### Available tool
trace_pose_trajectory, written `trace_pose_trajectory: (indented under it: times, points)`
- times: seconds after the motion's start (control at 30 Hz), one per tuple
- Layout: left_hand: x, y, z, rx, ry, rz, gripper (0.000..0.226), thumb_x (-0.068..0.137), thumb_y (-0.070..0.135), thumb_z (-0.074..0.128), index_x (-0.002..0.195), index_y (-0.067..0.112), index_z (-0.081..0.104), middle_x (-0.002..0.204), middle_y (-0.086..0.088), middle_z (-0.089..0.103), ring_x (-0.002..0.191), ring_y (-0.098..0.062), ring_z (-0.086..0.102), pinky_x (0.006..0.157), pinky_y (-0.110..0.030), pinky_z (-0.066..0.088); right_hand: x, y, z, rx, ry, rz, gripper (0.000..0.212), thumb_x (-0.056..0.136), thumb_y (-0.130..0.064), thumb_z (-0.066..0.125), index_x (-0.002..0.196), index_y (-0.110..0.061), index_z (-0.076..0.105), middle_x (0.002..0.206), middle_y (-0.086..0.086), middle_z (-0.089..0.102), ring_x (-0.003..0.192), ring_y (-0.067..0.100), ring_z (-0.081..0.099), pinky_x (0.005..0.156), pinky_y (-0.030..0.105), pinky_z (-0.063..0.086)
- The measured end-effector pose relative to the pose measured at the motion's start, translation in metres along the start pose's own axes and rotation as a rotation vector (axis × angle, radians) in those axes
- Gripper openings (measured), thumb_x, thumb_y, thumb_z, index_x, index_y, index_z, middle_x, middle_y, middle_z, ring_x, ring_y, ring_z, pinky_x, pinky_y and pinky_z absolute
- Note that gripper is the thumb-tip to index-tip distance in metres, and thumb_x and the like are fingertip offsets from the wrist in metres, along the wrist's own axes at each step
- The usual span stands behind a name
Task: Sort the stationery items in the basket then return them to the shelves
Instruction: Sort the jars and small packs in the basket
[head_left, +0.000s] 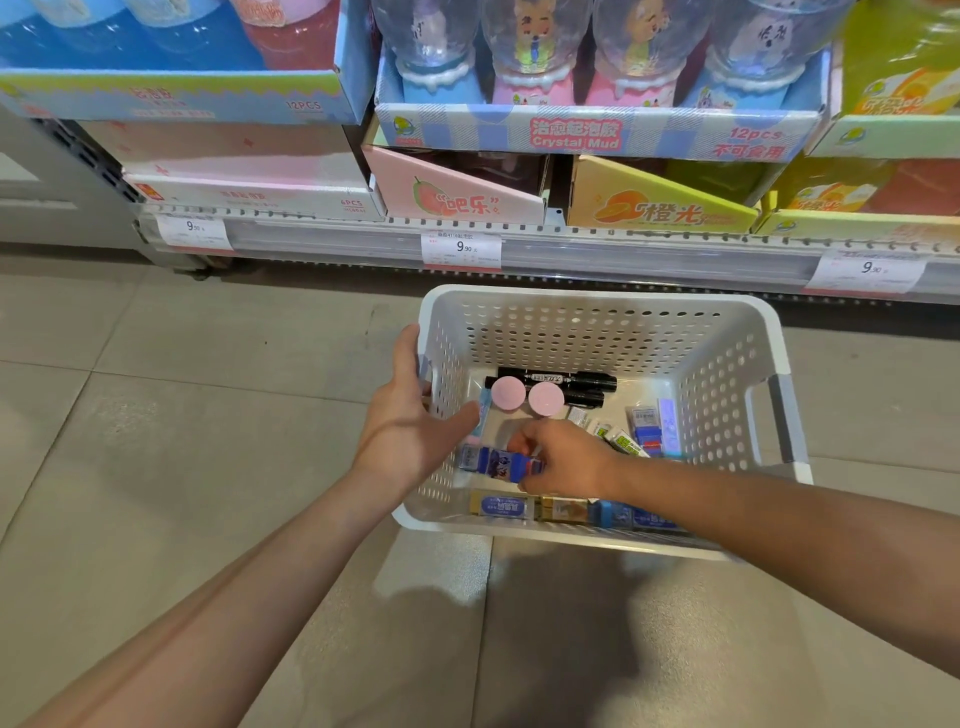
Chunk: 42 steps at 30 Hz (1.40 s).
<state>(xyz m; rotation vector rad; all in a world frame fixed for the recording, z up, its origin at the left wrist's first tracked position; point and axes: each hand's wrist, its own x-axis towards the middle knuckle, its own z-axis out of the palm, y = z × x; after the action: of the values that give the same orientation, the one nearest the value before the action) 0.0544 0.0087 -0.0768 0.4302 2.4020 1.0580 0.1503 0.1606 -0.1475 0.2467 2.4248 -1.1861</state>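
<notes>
White perforated plastic basket (597, 312) on the floor at 12 o'clock. Our left hand (410, 415), fingers relaxed, steadies its rim at 9. Our right hand (563, 460) pinches a blue printed packet (493, 460); that grip looks shallow, so we may drop it among the loose items.
</notes>
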Motion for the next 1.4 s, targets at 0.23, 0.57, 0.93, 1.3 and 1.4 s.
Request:
trace_pose_trajectory:
  times: [0.23, 0.57, 0.93, 1.3, 1.4]
  points:
    - [0.003, -0.005, 0.002, -0.005, 0.005, 0.028, 0.085, 0.081, 0.020, 0.072, 0.145, 0.030, 0.018, 0.105, 0.010, 0.055, 0.076, 0.002, 0.058, 0.049, -0.010, 0.047, 0.008, -0.004, 0.011, -0.173, -0.051, 0.040, 0.033, 0.077, -0.016, 0.070, 0.107, -0.009, 0.060, 0.090, -0.002, 0.051, 0.079, 0.014, 0.050, 0.065, 0.021, 0.038]
    - [0.003, -0.008, 0.002, -0.003, 0.015, 0.056, 0.087, 0.080, 0.023, 0.073, 0.145, 0.030, 0.017, 0.110, 0.011, 0.054, 0.088, -0.009, 0.061, 0.061, -0.020, 0.053, 0.013, -0.006, 0.018, -0.257, -0.037, 0.017, 0.036, 0.077, -0.017, 0.069, 0.110, -0.008, 0.060, 0.107, 0.009, 0.060, 0.090, 0.021, 0.057, 0.071, 0.024, 0.044]
    - [0.003, -0.008, 0.003, 0.002, 0.027, 0.050, 0.088, 0.079, 0.026, 0.074, 0.146, 0.029, 0.018, 0.107, 0.008, 0.057, 0.087, -0.012, 0.063, 0.064, -0.023, 0.052, 0.024, -0.010, 0.025, -0.308, 0.038, -0.004, 0.014, 0.080, -0.020, 0.066, 0.084, -0.011, 0.056, 0.099, 0.009, 0.055, 0.081, 0.021, 0.053, 0.066, 0.025, 0.036]
    - [0.004, -0.008, 0.002, 0.003, 0.022, 0.053, 0.088, 0.079, 0.026, 0.074, 0.146, 0.031, 0.017, 0.102, 0.012, 0.055, 0.081, -0.002, 0.060, 0.064, -0.023, 0.053, 0.032, -0.005, 0.030, -0.424, 0.060, -0.003, 0.031, 0.088, -0.035, 0.059, 0.101, -0.007, 0.063, 0.110, 0.010, 0.052, 0.095, 0.028, 0.057, 0.069, 0.031, 0.043]
    - [0.003, -0.008, 0.003, 0.004, 0.022, 0.065, 0.089, 0.079, 0.027, 0.075, 0.146, 0.030, 0.016, 0.102, 0.015, 0.053, 0.082, -0.003, 0.059, 0.067, -0.025, 0.053, 0.034, -0.007, 0.030, -0.486, 0.106, -0.083, 0.027, 0.094, -0.021, 0.050, 0.113, -0.004, 0.058, 0.114, 0.014, 0.052, 0.093, 0.033, 0.059, 0.065, 0.034, 0.043]
